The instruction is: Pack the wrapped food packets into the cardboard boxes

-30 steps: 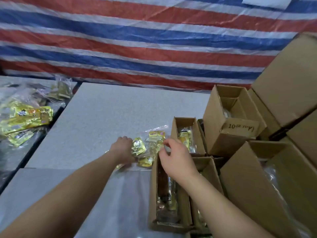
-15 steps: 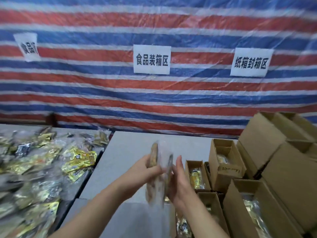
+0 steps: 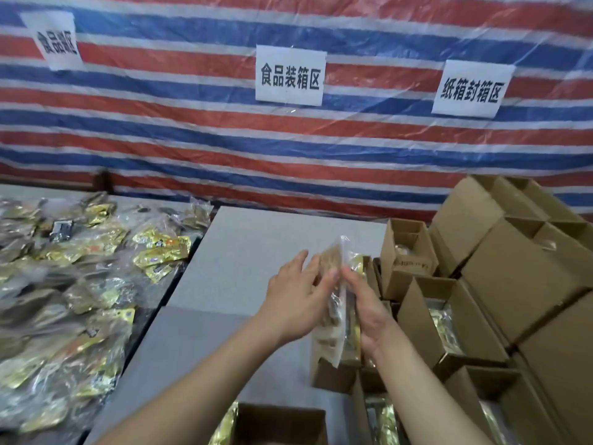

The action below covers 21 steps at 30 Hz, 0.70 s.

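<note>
A stack of clear-wrapped food packets (image 3: 333,303) stands on edge between my two palms, held upright over a small open cardboard box (image 3: 332,377). My left hand (image 3: 296,303) presses flat against its left side, fingers straight and spread. Against the right side my right hand (image 3: 365,313) presses flat too. The stack's lower end reaches the box's opening; how deep it sits is hidden. Golden packets show in the open box (image 3: 449,319) to the right.
A big loose pile of gold and clear packets (image 3: 80,284) covers the left table. More open boxes (image 3: 407,252) and stacked cartons (image 3: 513,252) crowd the right side. Another open box (image 3: 279,425) sits at the bottom edge. A striped tarp with paper signs (image 3: 290,75) hangs behind the grey table (image 3: 250,252).
My hands gathered packets off the table and lifted them as an upright stack. They have since shifted right and down over the box, and the view has tilted upward.
</note>
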Tool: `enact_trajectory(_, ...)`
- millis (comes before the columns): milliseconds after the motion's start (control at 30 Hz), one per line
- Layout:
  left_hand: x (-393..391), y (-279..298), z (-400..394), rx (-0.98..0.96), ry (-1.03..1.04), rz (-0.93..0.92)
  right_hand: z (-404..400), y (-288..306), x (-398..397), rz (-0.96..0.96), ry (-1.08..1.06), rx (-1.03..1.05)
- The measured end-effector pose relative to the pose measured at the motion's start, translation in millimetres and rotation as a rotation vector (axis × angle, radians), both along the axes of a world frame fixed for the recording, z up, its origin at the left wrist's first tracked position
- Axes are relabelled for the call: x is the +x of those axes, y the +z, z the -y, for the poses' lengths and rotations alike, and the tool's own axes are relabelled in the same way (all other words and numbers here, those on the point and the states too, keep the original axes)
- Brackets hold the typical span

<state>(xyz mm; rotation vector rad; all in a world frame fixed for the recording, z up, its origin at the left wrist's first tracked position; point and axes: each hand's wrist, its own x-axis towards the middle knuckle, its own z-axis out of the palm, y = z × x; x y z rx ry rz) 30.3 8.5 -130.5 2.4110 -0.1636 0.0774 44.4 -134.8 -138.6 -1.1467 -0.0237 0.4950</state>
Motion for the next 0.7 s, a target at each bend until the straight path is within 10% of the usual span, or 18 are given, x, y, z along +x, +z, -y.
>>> enact_trajectory(100,-31.4,-48.0,-35.5,-0.213,0.005,-0.116,11.8,-29.3,-21.7,0.029,0.004,-0.189)
enact_trajectory(300,-100.4,-189.5,-97.7,0.14,-0.03,-0.584,3.8,-82.6,-71.0,0.059,0.086,-0.623)
enact_trajectory(700,-118.8,-234.4,-94.1,-0.202,0.073,-0.535,-50.2,-164.1,-77.3,0.725,0.904,-1.21)
